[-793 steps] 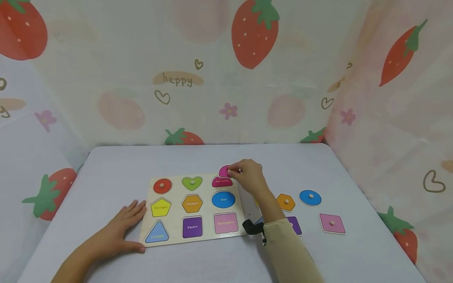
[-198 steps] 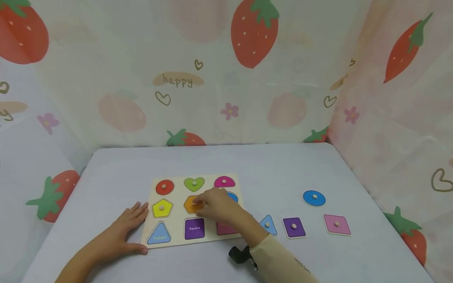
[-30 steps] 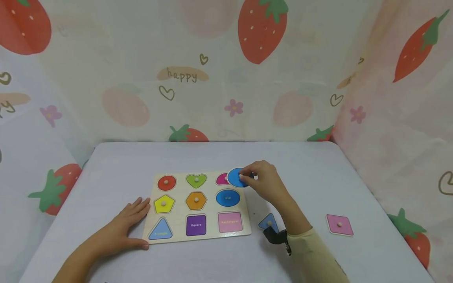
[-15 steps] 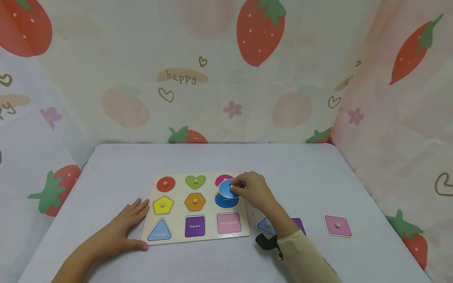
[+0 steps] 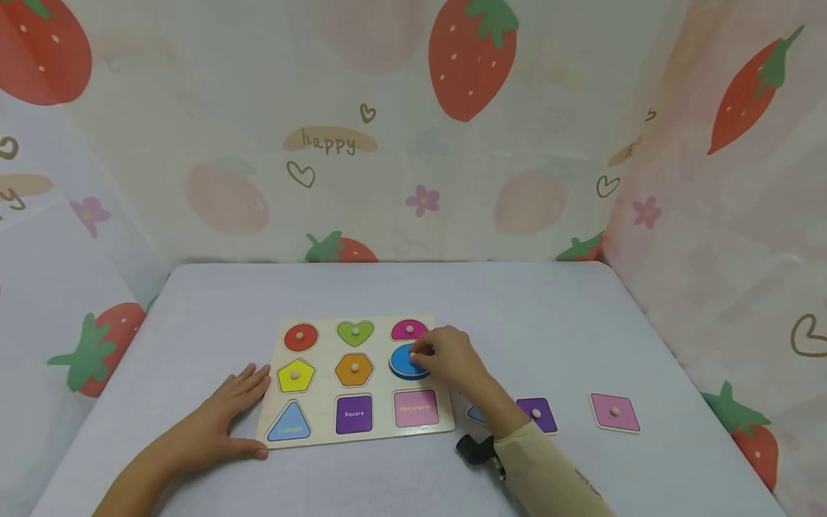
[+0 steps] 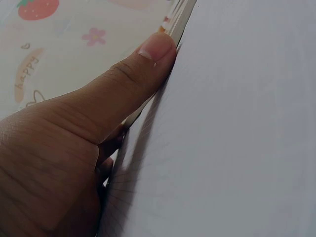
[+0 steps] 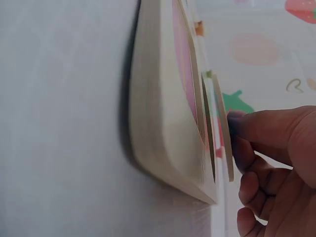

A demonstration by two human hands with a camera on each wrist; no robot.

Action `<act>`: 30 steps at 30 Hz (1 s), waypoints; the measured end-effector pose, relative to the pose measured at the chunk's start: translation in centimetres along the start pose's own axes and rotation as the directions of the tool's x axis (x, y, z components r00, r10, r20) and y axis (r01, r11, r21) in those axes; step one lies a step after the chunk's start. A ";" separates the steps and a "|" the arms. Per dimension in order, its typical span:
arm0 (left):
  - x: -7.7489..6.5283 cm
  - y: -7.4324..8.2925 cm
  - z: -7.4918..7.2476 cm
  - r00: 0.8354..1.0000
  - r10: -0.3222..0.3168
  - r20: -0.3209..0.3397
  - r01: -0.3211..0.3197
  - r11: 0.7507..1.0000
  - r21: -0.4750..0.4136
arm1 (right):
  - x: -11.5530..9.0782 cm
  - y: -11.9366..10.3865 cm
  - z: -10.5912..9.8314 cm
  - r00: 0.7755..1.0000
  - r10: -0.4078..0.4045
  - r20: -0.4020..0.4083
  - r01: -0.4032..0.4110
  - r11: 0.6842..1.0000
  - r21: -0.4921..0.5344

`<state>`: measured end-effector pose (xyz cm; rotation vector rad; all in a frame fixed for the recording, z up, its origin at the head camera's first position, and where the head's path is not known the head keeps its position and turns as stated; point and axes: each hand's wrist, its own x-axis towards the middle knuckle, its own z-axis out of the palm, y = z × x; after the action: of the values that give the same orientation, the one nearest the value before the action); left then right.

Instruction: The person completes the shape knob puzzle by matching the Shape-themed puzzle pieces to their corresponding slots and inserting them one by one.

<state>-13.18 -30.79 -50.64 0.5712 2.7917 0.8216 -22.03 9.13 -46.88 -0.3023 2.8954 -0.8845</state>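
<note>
Head view: we see a shape board [image 5: 325, 373] lying on a white surface [image 5: 362, 481], with the blue oval [image 5: 399, 357] poised over its slot [image 5: 408, 377] at the right end of the middle row. The person's right hand [image 5: 455, 359] pinches the oval by its small knob [image 5: 413, 356]. The left hand [image 5: 226, 416] grips nothing; its fingers lie extended against the board's left edge, and in the left wrist view we find the thumb touching that edge.

In the right wrist view we see the oval edge-on, roughly parallel to the board, with a narrow gap between them; we therefore judge it unseated. To seat it well, we would align its long axis with the slot, keep it level, lower it straight down and press lightly through the knob. A tilted or turned piece could catch on the rim, so steady support from the left hand should help prevent the board sliding.

To the right of the board we note the purple square [image 5: 545, 420], the pink rectangle [image 5: 604, 409] and the blue triangle [image 5: 477, 415], the last partly hidden by the right arm.
</note>
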 end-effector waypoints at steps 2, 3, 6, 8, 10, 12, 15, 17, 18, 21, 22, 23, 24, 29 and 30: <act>0.0 0.0 0.0 1.000 -0.006 0.002 0.006 1.000 -0.003 | 0.1 0.1 0.1 1.000 -0.003 0.008 0.003 1.000 0.005; 0.0 0.0 0.0 1.000 -0.011 0.004 0.011 1.000 -0.005 | 0.1 0.1 0.2 1.000 -0.006 0.012 0.006 1.000 0.005; 0.0 0.1 -0.1 1.000 -0.022 0.009 0.022 1.000 -0.012 | 0.1 0.2 0.3 1.000 -0.022 0.016 0.022 1.000 -0.002; 0.0 0.1 -0.1 1.000 -0.021 0.007 0.021 1.000 -0.013 | 0.1 0.2 0.4 1.000 -0.028 0.015 0.028 1.000 -0.005; 0.0 0.1 0.0 1.000 -0.015 0.005 0.015 1.000 -0.009 | 0.1 0.3 0.4 0.999 -0.030 0.011 0.030 1.000 -0.010; 0.1 0.1 0.0 1.000 -0.009 0.005 0.009 1.000 -0.006 | 0.0 0.2 0.5 1.000 -0.029 0.008 0.029 0.999 -0.016; 0.1 0.1 0.0 1.000 -0.008 0.010 0.008 1.000 -0.005 | -0.1 0.1 0.6 1.000 -0.024 0.004 0.024 0.999 -0.021; 0.1 0.1 0.0 1.000 -0.013 0.011 0.013 1.000 -0.007 | -0.2 0.0 0.6 1.000 -0.021 0.003 0.021 1.000 -0.023; 0.1 0.1 0.0 1.000 -0.013 0.010 0.013 1.000 -0.008 | -0.2 0.0 0.6 1.000 -0.020 0.004 0.020 1.000 -0.022; 0.0 0.1 -0.2 1.000 -0.018 0.008 0.018 1.000 -0.011 | -0.2 -0.1 0.7 1.000 -0.016 0.007 0.016 1.000 -0.019; -0.1 0.0 -0.2 1.000 -0.019 0.007 0.019 1.000 -0.009 | -0.2 -0.1 0.8 1.000 -0.015 0.009 0.015 1.000 -0.017; -0.2 0.0 -0.2 1.000 -0.019 0.006 0.019 1.000 -0.011 | -0.1 -0.1 0.8 1.000 -0.015 0.012 0.015 1.000 -0.017; -0.2 -0.1 -0.2 1.000 -0.019 0.007 0.019 1.000 -0.012 | -0.1 -0.1 0.9 1.000 -0.014 0.016 0.015 1.000 -0.017; -0.2 -0.4 0.1 1.000 -0.008 -0.003 0.008 1.000 -0.008 | -0.1 0.0 0.8 0.999 0.013 0.033 -0.012 1.000 -0.023; -0.1 -0.4 0.1 1.000 -0.009 -0.003 0.009 1.000 -0.006 | 0.0 0.0 0.8 0.999 0.016 0.037 -0.016 1.000 -0.026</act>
<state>-13.21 -31.11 -50.97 0.5561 2.7915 0.8301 -21.88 8.77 -47.53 -0.2942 2.8728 -0.8309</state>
